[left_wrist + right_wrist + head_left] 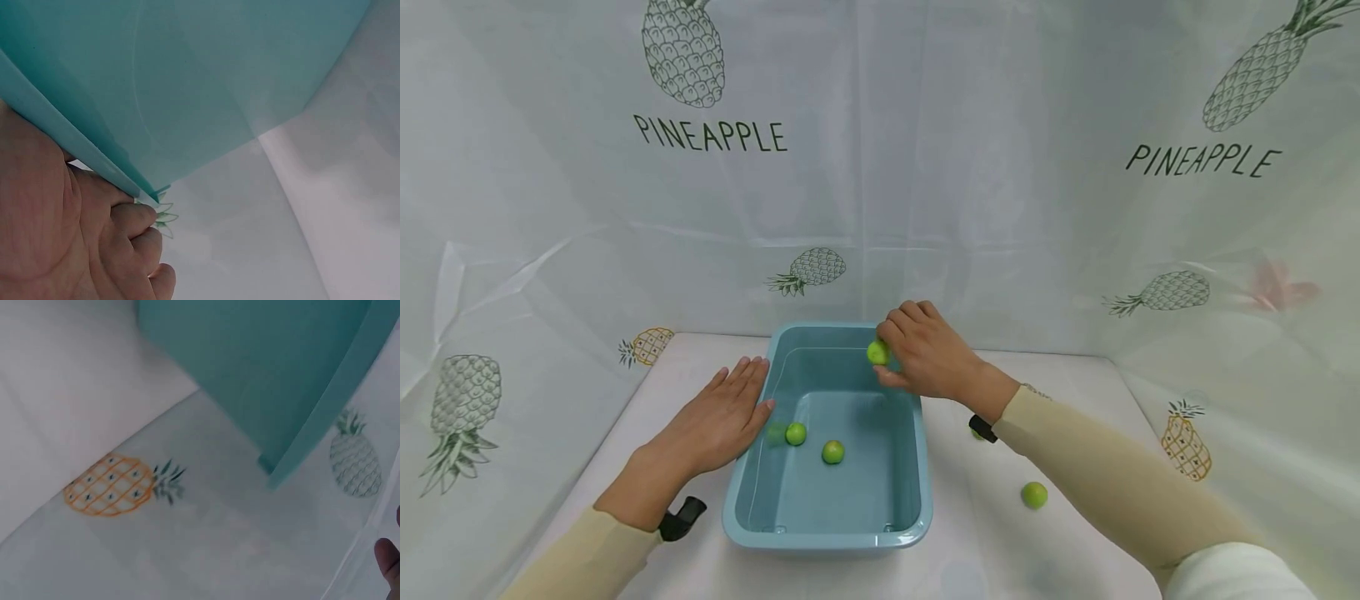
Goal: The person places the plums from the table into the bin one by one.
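A blue-grey plastic basin [827,540] stands on the white-covered table, with two limes lying in it: one lime [832,452] on the floor and another lime [796,433] by the left wall. My right hand [925,350] pinches a third lime [877,352] over the basin's far right rim. Along the left rim rests my left hand [718,417], its fingers extended forward. From below, the left wrist view shows this hand [94,225] against the basin's edge. Only a bit of the right hand [389,556] enters the right wrist view, where its lime is hidden.
On the table right of the basin lies a lime [1034,495]. Part of another green lime [977,434] peeks out by my right wrist strap. A pineapple-print sheet [962,208] hangs behind and beside the table.
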Demonstrator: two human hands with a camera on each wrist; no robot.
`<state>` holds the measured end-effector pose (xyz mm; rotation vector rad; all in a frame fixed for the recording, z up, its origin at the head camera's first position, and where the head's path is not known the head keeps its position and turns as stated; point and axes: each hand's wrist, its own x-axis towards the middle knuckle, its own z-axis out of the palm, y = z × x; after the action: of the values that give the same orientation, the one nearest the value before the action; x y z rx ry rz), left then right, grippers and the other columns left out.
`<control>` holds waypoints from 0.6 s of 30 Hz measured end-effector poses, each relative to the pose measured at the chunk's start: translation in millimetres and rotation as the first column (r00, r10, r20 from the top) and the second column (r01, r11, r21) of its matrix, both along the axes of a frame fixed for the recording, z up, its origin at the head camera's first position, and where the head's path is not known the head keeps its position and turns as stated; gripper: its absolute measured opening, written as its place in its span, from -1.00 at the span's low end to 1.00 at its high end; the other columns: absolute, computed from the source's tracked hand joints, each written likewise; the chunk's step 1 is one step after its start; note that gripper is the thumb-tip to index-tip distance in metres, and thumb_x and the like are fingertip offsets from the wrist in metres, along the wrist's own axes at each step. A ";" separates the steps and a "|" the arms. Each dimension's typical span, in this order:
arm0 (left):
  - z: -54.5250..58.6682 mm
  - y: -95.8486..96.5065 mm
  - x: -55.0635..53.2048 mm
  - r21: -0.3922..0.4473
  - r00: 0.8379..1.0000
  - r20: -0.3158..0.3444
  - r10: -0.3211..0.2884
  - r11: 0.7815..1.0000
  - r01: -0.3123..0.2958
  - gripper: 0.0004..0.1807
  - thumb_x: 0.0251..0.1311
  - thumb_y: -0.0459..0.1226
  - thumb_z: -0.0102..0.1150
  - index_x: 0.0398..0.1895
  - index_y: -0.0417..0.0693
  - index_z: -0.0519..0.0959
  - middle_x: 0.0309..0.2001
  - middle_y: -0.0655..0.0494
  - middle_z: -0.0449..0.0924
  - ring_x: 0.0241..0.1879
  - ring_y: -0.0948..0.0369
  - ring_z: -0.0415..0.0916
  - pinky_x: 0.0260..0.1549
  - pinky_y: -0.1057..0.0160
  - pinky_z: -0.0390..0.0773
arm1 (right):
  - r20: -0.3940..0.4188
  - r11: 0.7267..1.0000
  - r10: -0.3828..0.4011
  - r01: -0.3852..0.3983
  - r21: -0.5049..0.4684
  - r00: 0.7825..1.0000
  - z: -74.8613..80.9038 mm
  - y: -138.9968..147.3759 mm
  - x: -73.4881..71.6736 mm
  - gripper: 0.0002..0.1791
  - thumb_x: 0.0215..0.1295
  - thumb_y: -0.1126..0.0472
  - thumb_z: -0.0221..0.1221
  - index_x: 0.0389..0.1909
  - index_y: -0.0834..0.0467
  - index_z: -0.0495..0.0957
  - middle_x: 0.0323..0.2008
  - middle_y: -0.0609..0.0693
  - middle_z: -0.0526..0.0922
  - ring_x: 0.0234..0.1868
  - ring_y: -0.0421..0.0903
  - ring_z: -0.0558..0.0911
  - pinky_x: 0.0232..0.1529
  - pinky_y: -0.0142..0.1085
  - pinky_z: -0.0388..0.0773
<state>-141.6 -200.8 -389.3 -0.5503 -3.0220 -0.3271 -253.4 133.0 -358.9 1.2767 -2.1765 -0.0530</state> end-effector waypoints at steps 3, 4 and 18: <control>-0.4 0.0 -0.3 0.002 1.000 0.000 0.004 1.000 -0.004 -0.27 0.66 -0.06 -0.12 0.62 -0.42 0.12 0.61 -0.32 0.15 0.63 -0.27 0.04 0.58 -0.31 0.10 | 0.013 0.999 0.006 -0.006 0.039 1.000 -4.1 -14.0 3.5 -0.61 0.39 -0.14 0.22 -0.15 0.12 0.50 -0.27 -0.02 0.53 -0.17 0.00 0.48 -0.06 -0.11 0.47; -1.1 -0.2 -0.6 0.000 1.000 0.001 0.006 1.000 -0.006 -0.26 0.66 -0.04 -0.12 0.62 -0.42 0.12 0.62 -0.32 0.15 0.63 -0.27 0.04 0.58 -0.32 0.09 | 0.015 0.999 0.007 -0.008 0.053 1.000 -5.9 -18.1 4.5 -0.61 0.39 -0.15 0.22 -0.15 0.12 0.50 -0.27 -0.02 0.53 -0.17 -0.01 0.47 -0.08 -0.12 0.46; -2.5 -0.3 -1.3 -0.012 1.000 -0.007 0.010 1.000 -0.010 -0.27 0.66 -0.04 -0.13 0.63 -0.41 0.11 0.62 -0.31 0.15 0.63 -0.26 0.04 0.59 -0.31 0.08 | 0.053 0.988 -0.009 0.001 0.151 0.999 -29.6 -48.5 7.3 -0.63 0.45 -0.20 0.15 -0.21 0.06 0.52 -0.33 -0.07 0.49 -0.23 -0.06 0.43 -0.10 -0.14 0.45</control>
<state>-143.0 -201.1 -391.7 -0.5353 -3.0213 -0.3068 -246.1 84.5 -388.6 1.3702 -2.2576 -0.1916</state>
